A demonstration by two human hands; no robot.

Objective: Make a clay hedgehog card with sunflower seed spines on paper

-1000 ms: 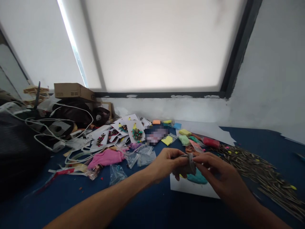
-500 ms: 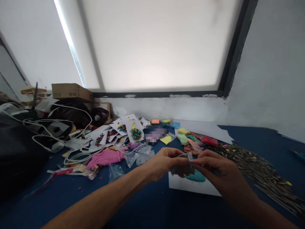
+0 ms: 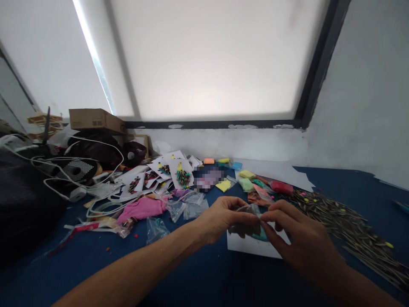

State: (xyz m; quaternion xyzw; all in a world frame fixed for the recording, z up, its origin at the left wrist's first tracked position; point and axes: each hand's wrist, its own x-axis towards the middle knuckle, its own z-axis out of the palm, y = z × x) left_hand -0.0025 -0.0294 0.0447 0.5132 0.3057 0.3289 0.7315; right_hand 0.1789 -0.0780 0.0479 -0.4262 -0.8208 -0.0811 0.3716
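A small clear plastic bag (image 3: pixel 245 222) with something dark inside is held up in front of me. My left hand (image 3: pixel 225 216) is closed around the bag's left side. At its upper right edge, the fingertips of my right hand (image 3: pixel 287 224) pinch the plastic. Below both hands lies a white sheet of paper (image 3: pixel 238 244), bearing a flat teal clay shape (image 3: pixel 262 234) that the bag and fingers partly cover. What the dark content is, I cannot make out.
Sunflower seeds (image 3: pixel 345 226) spread over the blue table at right. Packets of coloured clay, including a red one (image 3: pixel 281 187), lie behind my hands. At left are pink clay (image 3: pixel 143 208), plastic bags, white cables and seed-decorated cards (image 3: pixel 181 172). A cardboard box (image 3: pixel 96 119) stands behind.
The bag has tilted and now shows more of its clear top. My right hand has shifted slightly along its edge, and more of the teal shape is covered.
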